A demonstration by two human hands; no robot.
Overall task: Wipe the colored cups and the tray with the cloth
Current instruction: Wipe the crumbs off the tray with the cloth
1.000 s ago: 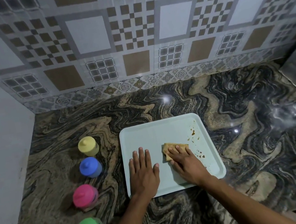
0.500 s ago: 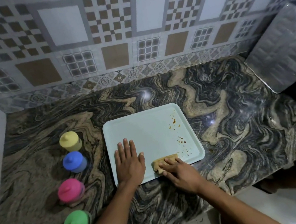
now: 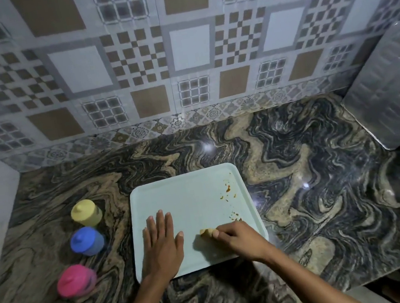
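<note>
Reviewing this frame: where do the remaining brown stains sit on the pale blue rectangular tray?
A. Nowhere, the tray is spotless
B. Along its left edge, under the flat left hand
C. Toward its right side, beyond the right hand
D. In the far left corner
C: the brown stains lie on the right part of the pale blue rectangular tray, beyond the right hand gripping the yellowish cloth.
</note>
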